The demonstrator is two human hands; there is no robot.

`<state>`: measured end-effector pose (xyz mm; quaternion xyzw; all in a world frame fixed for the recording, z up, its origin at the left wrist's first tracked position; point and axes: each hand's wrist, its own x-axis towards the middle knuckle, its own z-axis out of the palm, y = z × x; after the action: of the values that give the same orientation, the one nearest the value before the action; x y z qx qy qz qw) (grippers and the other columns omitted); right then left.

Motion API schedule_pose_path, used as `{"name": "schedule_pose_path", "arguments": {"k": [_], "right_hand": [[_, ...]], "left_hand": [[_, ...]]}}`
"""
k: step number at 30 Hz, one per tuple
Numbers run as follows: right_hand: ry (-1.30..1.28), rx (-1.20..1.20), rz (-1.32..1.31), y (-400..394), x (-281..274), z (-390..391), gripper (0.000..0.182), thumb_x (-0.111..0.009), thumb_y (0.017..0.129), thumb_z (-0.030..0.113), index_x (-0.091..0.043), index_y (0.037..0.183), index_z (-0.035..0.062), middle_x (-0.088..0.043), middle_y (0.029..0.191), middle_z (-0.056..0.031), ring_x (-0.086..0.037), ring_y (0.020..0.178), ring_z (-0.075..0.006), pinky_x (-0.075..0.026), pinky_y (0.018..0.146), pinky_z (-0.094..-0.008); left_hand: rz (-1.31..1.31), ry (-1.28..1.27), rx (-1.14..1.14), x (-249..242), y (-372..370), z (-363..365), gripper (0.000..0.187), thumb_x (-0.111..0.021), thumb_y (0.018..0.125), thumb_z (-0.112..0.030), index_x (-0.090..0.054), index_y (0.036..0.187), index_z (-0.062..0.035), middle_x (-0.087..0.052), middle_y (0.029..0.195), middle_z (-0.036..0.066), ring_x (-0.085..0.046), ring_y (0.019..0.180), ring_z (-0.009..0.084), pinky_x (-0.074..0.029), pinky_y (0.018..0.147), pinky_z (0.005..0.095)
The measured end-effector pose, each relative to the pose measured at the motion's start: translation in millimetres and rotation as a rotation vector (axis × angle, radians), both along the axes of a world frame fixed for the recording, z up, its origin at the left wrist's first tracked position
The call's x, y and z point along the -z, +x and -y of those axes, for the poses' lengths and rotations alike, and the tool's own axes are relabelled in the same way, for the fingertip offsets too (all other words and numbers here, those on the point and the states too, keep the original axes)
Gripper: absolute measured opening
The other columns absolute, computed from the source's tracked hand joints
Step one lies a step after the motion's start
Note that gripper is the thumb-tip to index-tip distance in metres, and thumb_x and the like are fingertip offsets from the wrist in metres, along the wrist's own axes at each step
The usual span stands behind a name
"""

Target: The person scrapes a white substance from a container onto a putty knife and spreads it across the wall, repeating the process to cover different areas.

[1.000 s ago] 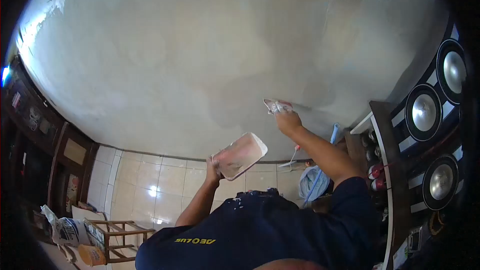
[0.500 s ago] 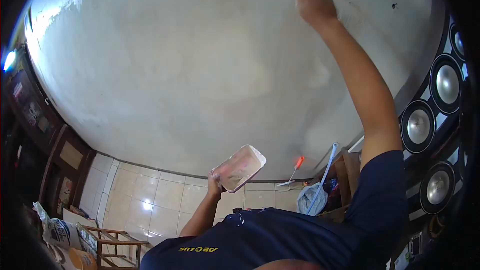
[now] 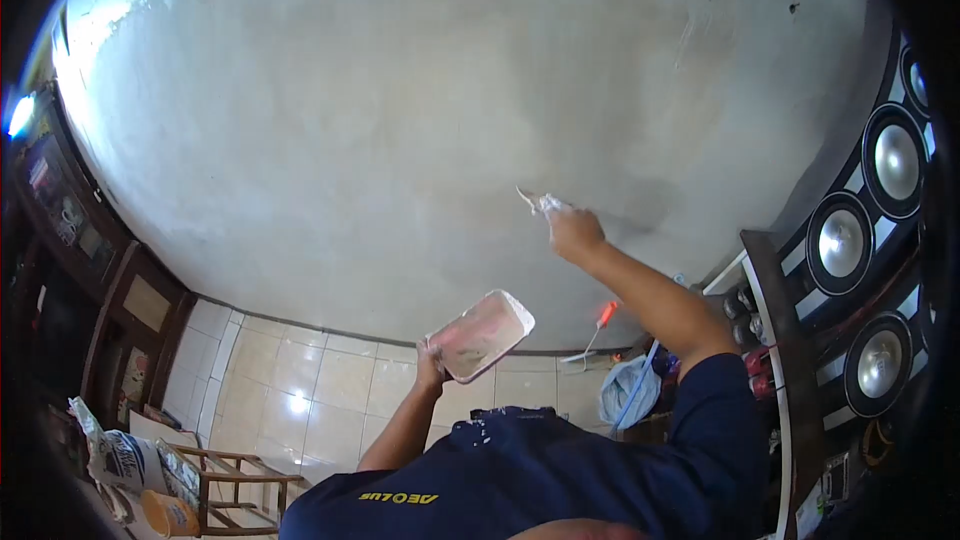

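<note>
My left hand point(image 3: 431, 364) grips one end of a shallow rectangular tub point(image 3: 484, 336), tilted so its inside shows, with pinkish-white smears within and a white-crusted rim. Higher up, in front of the grey plastered wall point(image 3: 400, 140), my right hand point(image 3: 576, 231) is closed around a putty knife point(image 3: 528, 200). Its thin blade appears nearly edge-on and points up and left. White paste coats the tool and the fingers near it. A gap separates the knife from the tub below.
A paint roller point(image 3: 606, 317) with an orange handle leans low by the wall. Beside it are a plastic bag point(image 3: 630, 390) and a blue stick. Round speakers point(image 3: 840, 243) line the right. A wooden stool point(image 3: 237, 488) and dark cabinet point(image 3: 140, 305) stand left, over floor tiles point(image 3: 340, 380).
My right hand has come down from high on the wall, bending at the elbow, to a spot above the tub. My left hand and the tub stay almost still.
</note>
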<state>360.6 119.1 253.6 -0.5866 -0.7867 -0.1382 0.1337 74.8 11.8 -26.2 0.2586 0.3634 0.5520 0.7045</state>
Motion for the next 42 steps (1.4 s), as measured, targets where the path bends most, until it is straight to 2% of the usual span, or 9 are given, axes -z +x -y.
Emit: {"name": "schedule_pose_path", "arguments": {"k": [5, 11, 13, 15, 21, 25, 34, 37, 42], "right_hand": [[0.462, -0.065, 0.042, -15.0, -213.0, -23.3, 0.017, -0.048, 0.074, 0.014, -0.06, 0.07, 0.0034, -0.06, 0.066, -0.019, -0.058, 0.059, -0.0355, -0.048, 0.057, -0.0441], [0.852, 0.049, 0.006, -32.2, -394.3, -68.6, 0.026, -0.061, 0.078, 0.029, -0.062, 0.1, 0.0153, -0.064, 0.089, -0.0162, -0.063, 0.083, -0.0256, -0.05, 0.07, -0.0356], [0.995, -0.136, 0.132, -32.5, -380.9, -87.8, 0.023, -0.04, 0.082, 0.015, -0.061, 0.084, 0.0046, -0.062, 0.077, -0.0196, -0.061, 0.069, -0.035, -0.049, 0.064, -0.0462], [0.437, 0.076, 0.454, -40.8, -325.8, -91.9, 0.028, -0.04, 0.082, 0.012, -0.059, 0.102, 0.0061, -0.062, 0.094, -0.0178, -0.062, 0.082, -0.0334, -0.051, 0.069, -0.0458], [0.094, -0.151, 0.591, -20.3, -43.5, -71.9, 0.017, -0.05, 0.074, 0.013, -0.061, 0.083, 0.0025, -0.063, 0.083, -0.0145, -0.064, 0.07, -0.0243, -0.053, 0.055, -0.0389], [0.321, -0.218, 0.285, -15.9, -45.6, -43.5, 0.015, -0.05, 0.074, 0.013, -0.06, 0.08, 0.0032, -0.061, 0.073, -0.0155, -0.062, 0.065, -0.0285, -0.052, 0.057, -0.0394], [1.0, 0.082, 0.159, 2.0, -363.0, -47.8, 0.02, -0.045, 0.078, 0.015, -0.061, 0.076, 0.0033, -0.06, 0.071, -0.0201, -0.059, 0.066, -0.0367, -0.049, 0.06, -0.0449], [0.836, 0.115, 0.203, 24.8, -317.1, -79.1, 0.019, -0.045, 0.078, 0.014, -0.061, 0.08, 0.0055, -0.062, 0.075, -0.0192, -0.061, 0.067, -0.0329, -0.05, 0.06, -0.044], [0.646, -0.083, 0.541, 34.4, -52.0, -68.9, 0.016, -0.048, 0.078, 0.015, -0.062, 0.081, 0.009, -0.063, 0.079, -0.0114, -0.063, 0.065, -0.0274, -0.052, 0.055, -0.0412]], "left_hand": [[0.024, -0.048, 0.013, -9.4, 3.0, -2.4, 0.04, -0.042, 0.081, -0.015, -0.028, 0.118, -0.0087, -0.041, 0.119, 0.016, -0.049, 0.107, 0.0333, -0.049, 0.079, 0.0509], [-0.008, -0.086, -0.06, -14.9, 6.1, -5.0, 0.039, -0.043, 0.08, -0.017, -0.032, 0.117, -0.0105, -0.046, 0.115, 0.013, -0.052, 0.103, 0.0315, -0.051, 0.075, 0.0496], [0.068, -0.027, -0.079, -10.7, 6.9, -4.4, 0.039, -0.041, 0.08, -0.017, -0.033, 0.118, -0.0111, -0.047, 0.114, 0.013, -0.053, 0.102, 0.0308, -0.051, 0.075, 0.049], [0.06, -0.053, -0.087, -19.7, 9.5, -1.7, 0.038, -0.04, 0.08, -0.016, -0.033, 0.117, -0.0111, -0.047, 0.114, 0.013, -0.053, 0.102, 0.0307, -0.051, 0.075, 0.0488], [0.06, -0.031, -0.113, 2.9, 4.9, -0.2, 0.04, -0.041, 0.08, -0.016, -0.031, 0.118, -0.0108, -0.044, 0.116, 0.015, -0.053, 0.102, 0.0317, -0.051, 0.075, 0.0484], [0.027, -0.038, -0.105, 0.8, -7.4, 1.0, 0.039, -0.042, 0.079, -0.016, -0.029, 0.116, -0.0099, -0.043, 0.117, 0.016, -0.051, 0.103, 0.0324, -0.051, 0.074, 0.0493], [-0.057, -0.05, -0.066, -14.7, -15.6, -19.0, 0.041, -0.043, 0.078, -0.018, -0.03, 0.115, -0.0081, -0.044, 0.114, 0.016, -0.053, 0.101, 0.0314, -0.052, 0.074, 0.0461], [-0.008, 0.0, -0.054, -22.9, -12.5, -13.1, 0.042, -0.045, 0.079, -0.023, -0.029, 0.116, -0.0099, -0.045, 0.115, 0.015, -0.053, 0.1, 0.0313, -0.052, 0.073, 0.0464], [-0.038, 0.079, 0.02, -7.0, -17.6, -0.5, 0.038, -0.041, 0.084, -0.027, -0.029, 0.117, -0.0128, -0.044, 0.116, 0.013, -0.052, 0.102, 0.0307, -0.052, 0.072, 0.0469]]}}
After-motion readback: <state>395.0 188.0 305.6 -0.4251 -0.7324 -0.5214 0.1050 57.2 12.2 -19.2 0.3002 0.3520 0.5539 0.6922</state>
